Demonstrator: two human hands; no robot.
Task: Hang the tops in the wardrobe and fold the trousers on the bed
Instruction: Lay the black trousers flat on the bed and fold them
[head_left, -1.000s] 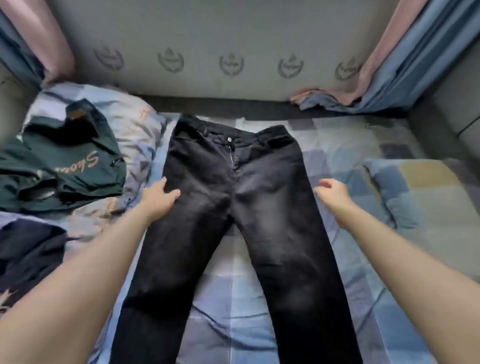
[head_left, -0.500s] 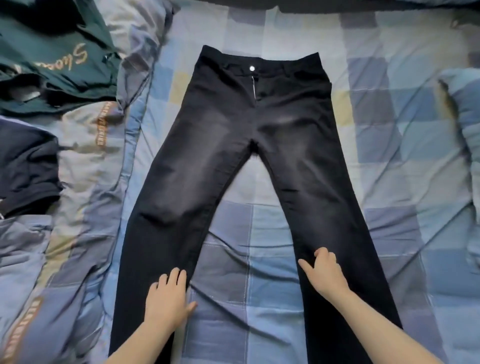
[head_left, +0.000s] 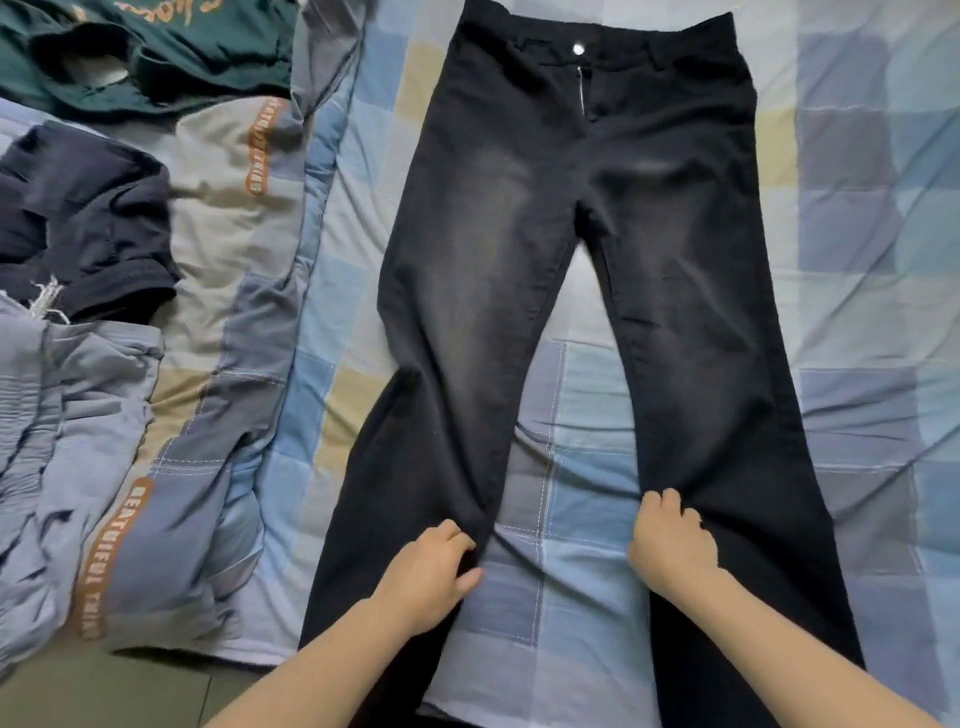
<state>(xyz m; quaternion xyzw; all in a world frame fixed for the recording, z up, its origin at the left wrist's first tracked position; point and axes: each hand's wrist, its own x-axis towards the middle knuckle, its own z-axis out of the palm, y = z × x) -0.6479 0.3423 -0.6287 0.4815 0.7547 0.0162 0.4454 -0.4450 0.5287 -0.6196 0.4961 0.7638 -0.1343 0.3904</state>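
Note:
Black faded trousers lie flat and face up on the checked bed sheet, waist far, legs spread towards me. My left hand pinches the inner edge of the left leg near the knee, fingers curled round the cloth. My right hand grips the inner edge of the right leg at the same height. A dark green top with tan lettering lies at the far left, a navy top below it.
A patchwork quilt with orange lettered bands is bunched along the left. Grey-blue crumpled fabric lies at the left edge. The bed's near edge and a strip of floor show at the bottom left.
Both hands slid from the hips down the legs to knee height. They went from resting flat to curling on the inner leg edges. The view tilted down and closer.

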